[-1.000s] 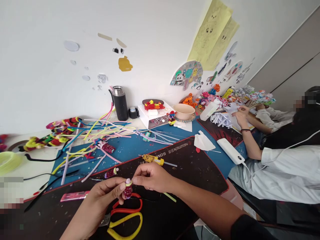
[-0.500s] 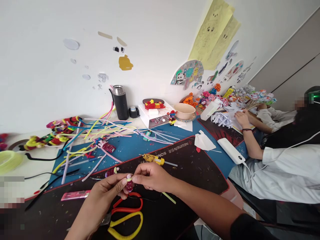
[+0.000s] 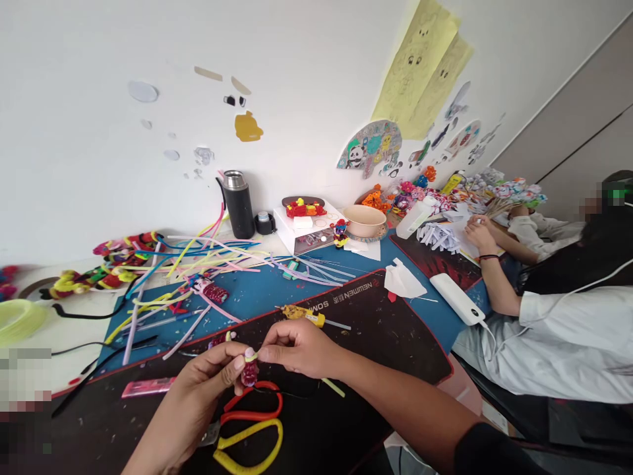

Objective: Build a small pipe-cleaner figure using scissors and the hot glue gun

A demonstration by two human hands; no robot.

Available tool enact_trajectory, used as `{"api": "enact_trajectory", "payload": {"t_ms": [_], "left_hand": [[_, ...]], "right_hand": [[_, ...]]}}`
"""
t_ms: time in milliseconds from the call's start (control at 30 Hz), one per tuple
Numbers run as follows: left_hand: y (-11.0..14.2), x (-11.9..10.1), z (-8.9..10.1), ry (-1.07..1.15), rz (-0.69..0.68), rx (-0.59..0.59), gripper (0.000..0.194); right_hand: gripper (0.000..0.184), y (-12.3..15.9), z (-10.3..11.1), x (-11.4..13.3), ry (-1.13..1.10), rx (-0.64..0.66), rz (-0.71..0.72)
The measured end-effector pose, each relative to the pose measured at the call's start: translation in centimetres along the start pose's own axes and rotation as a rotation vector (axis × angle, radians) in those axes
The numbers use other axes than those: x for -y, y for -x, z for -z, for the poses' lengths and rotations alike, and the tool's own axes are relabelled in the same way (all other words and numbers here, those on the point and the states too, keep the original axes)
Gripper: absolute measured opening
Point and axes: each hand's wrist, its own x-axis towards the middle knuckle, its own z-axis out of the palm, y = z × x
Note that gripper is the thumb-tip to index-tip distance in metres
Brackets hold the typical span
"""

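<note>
Between the thumb and fingers of my left hand (image 3: 208, 376) is a small pipe-cleaner figure (image 3: 249, 374), dark red below with a pale top. A yellow-green pipe cleaner (image 3: 252, 358) wraps round it below the pale top. My right hand (image 3: 304, 349) is closed, thumb and forefinger pinching this strip close beside the figure. The strip's tail (image 3: 333, 387) shows below my right hand. Under the figure lie scissors (image 3: 279, 439) with one red and one yellow handle. Another small dark red piece (image 3: 217, 342) lies behind my left hand, partly hidden.
A yellow glue gun (image 3: 304, 315) lies just beyond my right hand. Loose pipe cleaners (image 3: 212, 254) spread at the back left, near a black flask (image 3: 238, 206). A pink cutter (image 3: 147, 387) is at left. On the right, a person's arm (image 3: 499, 284) rests near a white power bank (image 3: 457, 299).
Both hands keep their grip; the figure has shifted slightly left and turned a little, and a short stretch of strip now shows between it and my right fingers. The neighbour's hand has curled.
</note>
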Motion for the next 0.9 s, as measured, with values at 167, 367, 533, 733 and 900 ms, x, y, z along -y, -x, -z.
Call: {"api": "enact_trajectory", "payload": {"t_ms": [167, 367, 533, 733, 900], "left_hand": [[-0.3, 0.4, 0.1, -0.01, -0.009, 0.024, 0.053], [-0.3, 0.5, 0.2, -0.108, -0.032, 0.005, 0.056], [-0.4, 0.1, 0.0, -0.172, -0.016, 0.005, 0.059], [-0.6, 0.5, 0.4, -0.253, -0.039, 0.009, 0.06], [-0.9, 1.0, 1.0, -0.28, -0.091, -0.012, 0.055]], "right_hand": [[0.058, -0.1, 0.1, -0.4, -0.019, -0.002, 0.004], [0.058, -0.2, 0.2, -1.0, -0.082, 0.028, -0.01], [0.058, -0.3, 0.3, -1.6, -0.097, 0.038, -0.033], [0.055, -0.4, 0.3, -1.7, -0.121, 0.045, -0.028], [0.053, -0.3, -0.2, -1.0, -0.149, 0.076, -0.034]]}}
